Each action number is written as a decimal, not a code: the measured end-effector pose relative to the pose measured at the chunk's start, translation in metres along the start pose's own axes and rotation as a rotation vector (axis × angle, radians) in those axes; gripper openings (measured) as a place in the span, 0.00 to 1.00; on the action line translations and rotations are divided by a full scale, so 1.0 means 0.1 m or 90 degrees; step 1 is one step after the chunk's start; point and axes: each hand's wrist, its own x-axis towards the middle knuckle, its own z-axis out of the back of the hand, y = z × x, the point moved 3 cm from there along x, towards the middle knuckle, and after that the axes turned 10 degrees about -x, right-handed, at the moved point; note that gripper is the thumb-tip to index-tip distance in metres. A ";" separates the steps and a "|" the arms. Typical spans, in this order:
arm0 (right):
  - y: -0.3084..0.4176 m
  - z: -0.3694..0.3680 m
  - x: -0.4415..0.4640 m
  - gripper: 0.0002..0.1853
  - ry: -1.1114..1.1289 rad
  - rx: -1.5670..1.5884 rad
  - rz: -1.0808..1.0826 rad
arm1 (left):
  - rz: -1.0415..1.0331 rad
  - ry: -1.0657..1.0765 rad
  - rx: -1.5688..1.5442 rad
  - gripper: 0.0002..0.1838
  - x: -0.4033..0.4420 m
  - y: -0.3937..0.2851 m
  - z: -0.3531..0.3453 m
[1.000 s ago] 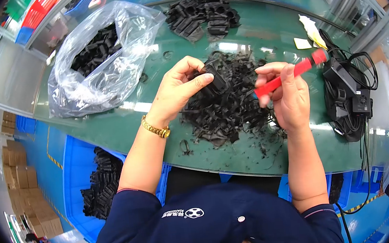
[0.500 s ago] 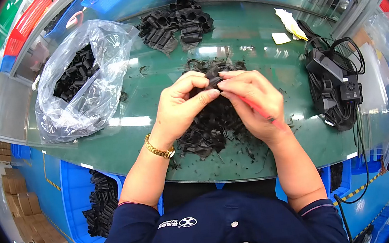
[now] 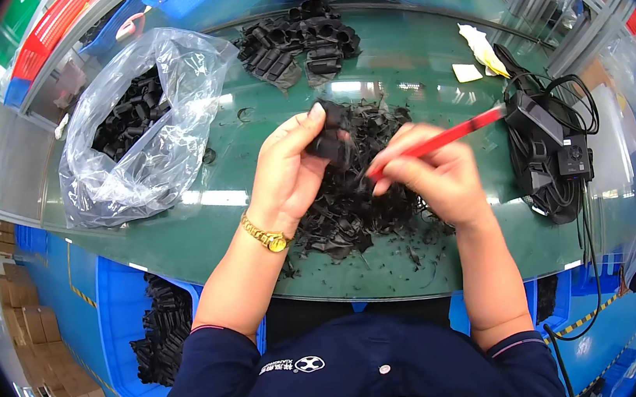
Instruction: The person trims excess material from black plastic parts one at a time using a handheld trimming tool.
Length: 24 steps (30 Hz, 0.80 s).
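Note:
My left hand (image 3: pixel 284 169) is closed on a black moulded part (image 3: pixel 331 122), its thumb along the near side. My right hand (image 3: pixel 441 176), slightly blurred, grips a red pen-shaped tool (image 3: pixel 461 133) whose rear end points up and right; its working tip is hard to make out. The hands are apart, with the part to the left of the tool. Beneath both lies a heap of thin black trimmings (image 3: pixel 351 214), with small shreds scattered around it.
A clear plastic bag (image 3: pixel 198 145) of small black parts stands at left. Joined black mouldings (image 3: pixel 272 66) lie at the back. Black devices with cables (image 3: pixel 537 122) and a white-yellow wrapper (image 3: pixel 479 47) sit at right. A blue bin (image 3: pixel 117 331) holds more black pieces below the table's left edge.
My hands were together over the heap and have separated. The right hand moved right and down, swinging the red tool's rear end upward. The left hand turned, exposing the black part.

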 end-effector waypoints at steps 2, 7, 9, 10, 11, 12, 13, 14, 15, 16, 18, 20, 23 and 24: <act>-0.11 -0.16 -0.03 0.04 0.117 -0.079 -0.040 | -0.003 -0.032 -0.020 0.11 0.04 0.01 -0.01; -0.12 -0.22 -0.03 0.03 0.215 -0.279 0.027 | 0.022 -0.047 -0.089 0.13 0.13 0.03 0.10; -0.04 -0.10 -0.01 0.03 0.137 -0.233 0.041 | -0.003 -0.063 -0.031 0.12 0.10 0.07 0.05; 0.02 -0.01 0.01 0.03 0.105 -0.227 0.068 | 0.000 -0.065 -0.032 0.12 0.09 0.09 0.07; 0.01 0.04 0.02 0.03 0.014 -0.147 0.075 | -0.017 -0.046 0.000 0.11 0.09 0.09 0.10; -0.01 0.10 0.02 0.03 -0.078 -0.067 0.081 | -0.034 -0.025 0.032 0.10 0.09 0.10 0.12; -0.03 0.13 0.03 0.05 -0.139 -0.023 0.073 | -0.045 -0.026 0.039 0.09 0.08 0.10 0.13; -0.05 0.15 0.03 0.08 -0.202 0.020 0.067 | -0.038 -0.025 0.039 0.09 0.07 0.11 0.12; -0.03 0.14 0.03 0.12 -0.212 0.052 0.009 | -0.046 -0.009 0.068 0.09 0.06 0.12 0.10; -0.06 0.16 0.02 0.12 -0.217 0.050 0.006 | -0.055 0.008 0.095 0.08 0.04 0.13 0.08; -0.20 0.17 0.03 0.14 -0.155 -0.041 -0.102 | -0.044 0.018 0.112 0.07 0.00 0.20 0.02; -0.26 0.07 0.02 0.12 -0.175 -0.083 -0.123 | -0.071 0.065 0.234 0.05 -0.05 0.24 -0.05; -0.25 0.08 0.00 0.09 -0.142 -0.169 -0.137 | -0.091 0.044 0.301 0.04 -0.07 0.19 -0.11; -0.25 0.10 0.00 0.09 -0.175 -0.151 -0.146 | -0.113 0.032 0.346 0.05 -0.07 0.15 -0.10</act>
